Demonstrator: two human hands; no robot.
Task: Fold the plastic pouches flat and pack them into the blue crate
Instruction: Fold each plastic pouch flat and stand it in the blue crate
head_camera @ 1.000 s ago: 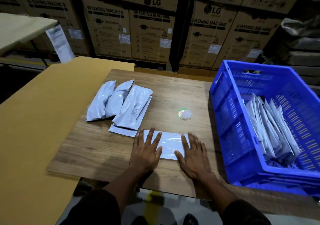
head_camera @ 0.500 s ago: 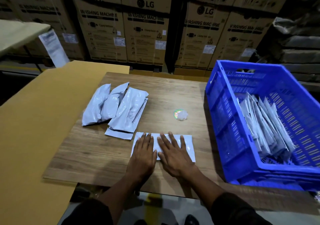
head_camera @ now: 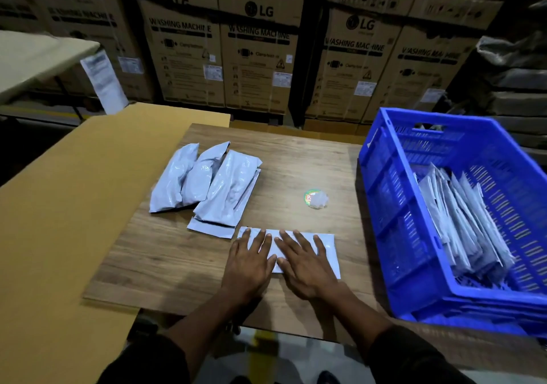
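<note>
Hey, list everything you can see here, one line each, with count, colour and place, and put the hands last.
flat pouch: one, pale grey-white, near edge of the board, under both hands
puffy pouches: a pile of about four, pale grey-white, left part of the board
packed pouches: a row, count unclear, grey-white, standing tilted inside the crate
blue crate: one, blue, right of the board
round sticker: one, green-rimmed, between the pile and the crate
wooden board: one, brown, centre
cardboard sheet: one, tan, left
LG boxes: several, brown, stacked behind
left hand: flat, fingers spread, pressing the pouch
right hand: flat, fingers spread, pressing the pouch
</note>
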